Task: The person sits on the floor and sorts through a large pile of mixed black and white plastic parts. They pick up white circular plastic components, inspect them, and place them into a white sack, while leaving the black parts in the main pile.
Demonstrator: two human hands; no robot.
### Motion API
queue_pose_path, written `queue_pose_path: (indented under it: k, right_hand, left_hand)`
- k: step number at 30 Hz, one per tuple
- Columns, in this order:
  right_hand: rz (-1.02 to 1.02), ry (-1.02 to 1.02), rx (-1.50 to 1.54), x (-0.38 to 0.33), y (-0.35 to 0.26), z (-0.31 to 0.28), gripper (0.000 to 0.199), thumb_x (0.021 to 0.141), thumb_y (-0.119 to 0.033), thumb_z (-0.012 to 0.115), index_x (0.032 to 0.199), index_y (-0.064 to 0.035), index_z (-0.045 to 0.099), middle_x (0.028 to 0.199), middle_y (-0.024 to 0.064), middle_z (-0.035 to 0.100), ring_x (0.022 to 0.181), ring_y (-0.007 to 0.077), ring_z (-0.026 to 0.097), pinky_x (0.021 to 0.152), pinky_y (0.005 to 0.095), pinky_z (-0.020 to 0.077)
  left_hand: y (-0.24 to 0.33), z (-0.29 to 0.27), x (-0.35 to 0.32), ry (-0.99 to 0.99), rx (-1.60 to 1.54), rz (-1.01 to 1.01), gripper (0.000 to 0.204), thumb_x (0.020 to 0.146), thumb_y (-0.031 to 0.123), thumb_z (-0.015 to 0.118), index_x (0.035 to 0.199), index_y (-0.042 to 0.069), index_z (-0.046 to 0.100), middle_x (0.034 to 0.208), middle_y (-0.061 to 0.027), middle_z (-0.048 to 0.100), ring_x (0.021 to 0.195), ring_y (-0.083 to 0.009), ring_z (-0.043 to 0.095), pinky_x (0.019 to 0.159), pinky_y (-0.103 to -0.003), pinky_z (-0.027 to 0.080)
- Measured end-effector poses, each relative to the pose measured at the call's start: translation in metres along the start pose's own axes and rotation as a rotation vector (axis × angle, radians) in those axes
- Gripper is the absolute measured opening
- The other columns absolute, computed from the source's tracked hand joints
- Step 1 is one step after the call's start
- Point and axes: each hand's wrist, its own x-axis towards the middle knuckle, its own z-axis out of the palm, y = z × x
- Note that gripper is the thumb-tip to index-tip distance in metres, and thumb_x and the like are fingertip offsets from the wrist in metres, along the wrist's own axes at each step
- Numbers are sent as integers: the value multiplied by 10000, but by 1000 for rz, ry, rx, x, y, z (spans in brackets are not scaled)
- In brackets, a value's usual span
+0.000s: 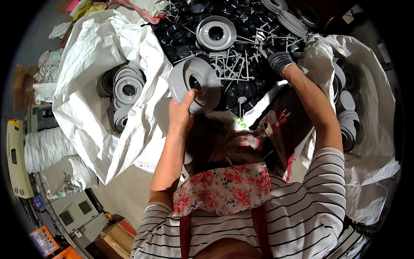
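Observation:
My left hand (183, 110) is bare and grips a thick grey plastic ring (210, 82) by its near rim, thumb over the edge near the centre hole. The ring is tilted and held above the near left side of a heap. My right hand (280, 63), in a dark knitted glove, reaches to the heap's right side. Its fingers look curled; what they hold, if anything, is hidden. Thin pale grey plastic sprues (235, 64) lie beside it, over many black plastic rings (246, 88). Another grey flanged ring (206, 42) rests on the heap farther back.
A white woven sack (77, 99) on the left holds several grey rings (126, 93). On the right another white sack (375, 112) holds more grey parts (346, 101). More grey rings (292, 23) lie at the far right of the heap. Folded sacks (49, 149) are stacked at left.

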Motion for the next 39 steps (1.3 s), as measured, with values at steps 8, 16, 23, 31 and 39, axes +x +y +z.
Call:
queue_pose_path:
  k: [8, 16, 23, 31, 39]
  right_hand:
    - [-417, 334, 870, -33, -117, -57, 403, 721, -307, 680, 1030, -58, 613, 942, 185, 645, 880, 358, 623, 794, 407, 501]
    - [-626, 427, 973, -76, -144, -97, 468, 702, -397, 715, 1002, -61, 589, 930, 163, 633, 869, 322, 617, 785, 376, 499]
    - [-613, 181, 1086, -70, -150, -80, 220, 891, -240, 533, 1038, -82, 575, 1013, 132, 599, 1000, 220, 552, 895, 306, 430]
    - [-516, -316, 1861, -29, -157, -18, 300, 928, -313, 529, 1123, -89, 567, 1079, 83, 620, 983, 203, 578, 945, 321, 411]
    - [-673, 361, 1022, -37, -175, -38, 328, 867, -350, 586, 1040, -76, 637, 986, 132, 654, 836, 219, 648, 698, 341, 523]
  left_hand:
    - [-7, 18, -14, -133, -171, -145, 422, 882, 227, 581, 1170, -76, 523, 1114, -151, 609, 986, -237, 608, 862, -342, 486]
    - [-11, 8, -22, -127, -214, -186, 475, 847, 255, 670, 1179, -51, 522, 1091, -130, 607, 948, -215, 614, 847, -334, 488]
    - [1, -1, -19, -175, -72, -278, 576, 805, 331, 703, 1184, -59, 514, 1075, -134, 612, 956, -225, 615, 829, -350, 510]
    - [-5, 15, -28, -159, 214, -24, 242, 822, 110, 642, 1029, 0, 583, 903, -28, 608, 790, -106, 568, 718, -252, 467]
    - [4, 17, -34, -42, 407, 69, 281, 784, 60, 685, 1041, 5, 584, 883, -21, 617, 772, -92, 568, 711, -243, 466]
